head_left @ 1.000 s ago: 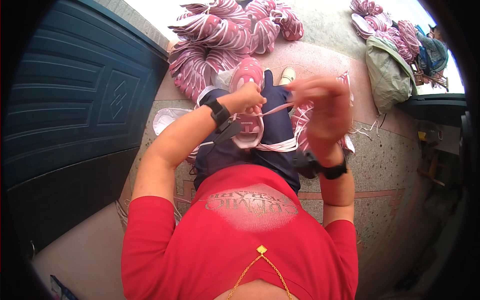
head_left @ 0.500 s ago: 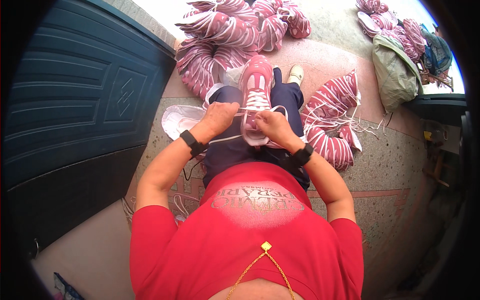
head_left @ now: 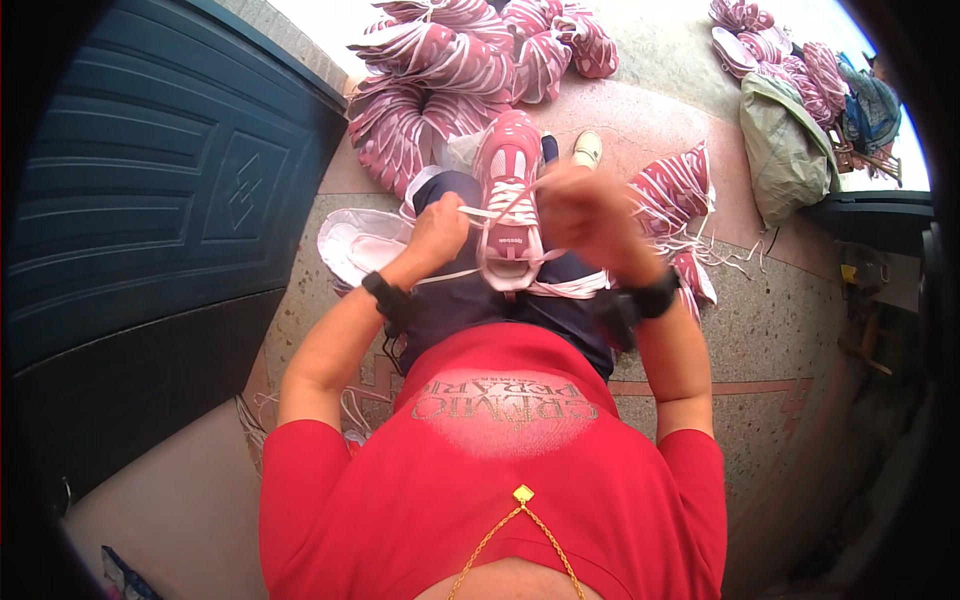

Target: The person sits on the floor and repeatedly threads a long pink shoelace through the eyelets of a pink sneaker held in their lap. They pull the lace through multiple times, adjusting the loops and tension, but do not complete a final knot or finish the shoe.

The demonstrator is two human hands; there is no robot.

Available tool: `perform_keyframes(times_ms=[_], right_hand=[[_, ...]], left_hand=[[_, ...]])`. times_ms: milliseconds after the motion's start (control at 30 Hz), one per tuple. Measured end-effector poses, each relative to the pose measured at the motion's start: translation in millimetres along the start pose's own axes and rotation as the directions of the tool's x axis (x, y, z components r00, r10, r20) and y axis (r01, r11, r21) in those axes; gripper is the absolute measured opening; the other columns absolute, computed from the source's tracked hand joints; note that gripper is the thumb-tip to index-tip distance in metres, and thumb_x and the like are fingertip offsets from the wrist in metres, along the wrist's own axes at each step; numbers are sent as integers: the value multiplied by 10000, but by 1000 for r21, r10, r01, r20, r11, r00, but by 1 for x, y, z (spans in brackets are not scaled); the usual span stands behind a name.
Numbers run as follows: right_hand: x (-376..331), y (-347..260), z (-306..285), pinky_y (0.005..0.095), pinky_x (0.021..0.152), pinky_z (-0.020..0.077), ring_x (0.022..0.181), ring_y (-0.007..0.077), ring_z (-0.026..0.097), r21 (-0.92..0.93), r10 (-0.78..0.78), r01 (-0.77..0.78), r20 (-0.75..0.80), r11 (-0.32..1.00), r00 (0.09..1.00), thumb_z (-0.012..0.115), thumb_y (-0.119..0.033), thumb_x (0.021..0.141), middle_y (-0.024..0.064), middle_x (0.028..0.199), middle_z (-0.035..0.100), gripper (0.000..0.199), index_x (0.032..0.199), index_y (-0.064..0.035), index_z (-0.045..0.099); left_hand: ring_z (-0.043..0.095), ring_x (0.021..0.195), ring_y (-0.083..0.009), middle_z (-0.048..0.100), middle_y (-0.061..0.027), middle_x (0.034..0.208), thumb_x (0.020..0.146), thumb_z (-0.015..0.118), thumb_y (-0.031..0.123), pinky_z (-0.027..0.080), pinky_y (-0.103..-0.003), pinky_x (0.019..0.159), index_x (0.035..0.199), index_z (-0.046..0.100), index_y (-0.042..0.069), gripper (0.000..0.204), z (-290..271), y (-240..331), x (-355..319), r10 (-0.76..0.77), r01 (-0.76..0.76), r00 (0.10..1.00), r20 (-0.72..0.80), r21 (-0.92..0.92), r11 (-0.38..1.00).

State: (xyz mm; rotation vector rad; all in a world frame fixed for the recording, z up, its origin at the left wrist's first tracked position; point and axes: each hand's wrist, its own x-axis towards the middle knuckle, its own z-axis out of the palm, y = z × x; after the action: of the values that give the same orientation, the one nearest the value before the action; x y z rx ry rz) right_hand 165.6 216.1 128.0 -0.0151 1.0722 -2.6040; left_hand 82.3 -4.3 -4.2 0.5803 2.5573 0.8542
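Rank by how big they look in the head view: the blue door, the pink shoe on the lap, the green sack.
1. blue door, by far the largest.
2. green sack.
3. pink shoe, though it looks near the sack's size and lies closer, so this is unsure.

Out beyond the fingers I saw stacks of pink-and-white shoe uppers point(head_left: 440, 60) heaped on the pavement, with a further batch point(head_left: 765, 45) well off to the right of them. Just right of the fingers lay another pink-and-white bundle point(head_left: 672, 195) trailing loose white laces point(head_left: 725, 255). A grey-green sack point(head_left: 785, 150) slumped farther right (its contents I could not make out). Left of the fingers, a white plastic bag point(head_left: 350, 245) sat on the speckled floor point(head_left: 780, 340), and a dark blue panelled door point(head_left: 160, 190) stood beyond that.
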Motion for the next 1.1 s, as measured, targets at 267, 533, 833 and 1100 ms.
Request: perform_keyframes(times_ms=[267, 533, 833, 1100], right_hand=[[-18, -79, 17, 231, 434, 202, 461, 70, 235, 135, -297, 279, 143, 951, 944, 418, -218, 907, -50, 556, 248, 260, 683, -111, 340], [-20, -84, -2, 270, 596, 297, 728, 149, 313, 28, -410, 415, -104, 910, 906, 439, -188, 859, 36, 745, 337, 177, 735, -65, 409], [-16, -81, -1, 298, 714, 376, 769, 184, 471, 8, -337, 337, 84, 941, 938, 415, -224, 870, 113, 840, 523, 289, 787, 26, 533], [-53, -58, -136, 336, 723, 428, 738, 211, 505, 370, -364, 383, -122, 847, 923, 394, -323, 971, 75, 746, 539, 388, 772, -40, 568]], left_hand=[[608, 891, -175, 669, -63, 879, 840, 668, 251, 453, -284, 837, 1011, 671, 20, 287, -25, 87, 52, 540, -207, 605, 584, -540, 816], [565, 911, -86, 625, -25, 984, 909, 563, 206, 454, -252, 819, 1082, 625, 23, 259, -67, 82, 63, 301, 185, 816, 494, -716, 673], [579, 912, -126, 631, -41, 980, 891, 612, 205, 446, -278, 860, 1105, 613, -1, 297, -39, 103, 63, 623, -7, 519, 585, -725, 688], [365, 573, -91, 378, 29, 644, 1001, 416, 221, 347, -241, 556, 983, 510, 19, 223, -112, -6, 88, -155, 227, 962, 226, -974, -12]])
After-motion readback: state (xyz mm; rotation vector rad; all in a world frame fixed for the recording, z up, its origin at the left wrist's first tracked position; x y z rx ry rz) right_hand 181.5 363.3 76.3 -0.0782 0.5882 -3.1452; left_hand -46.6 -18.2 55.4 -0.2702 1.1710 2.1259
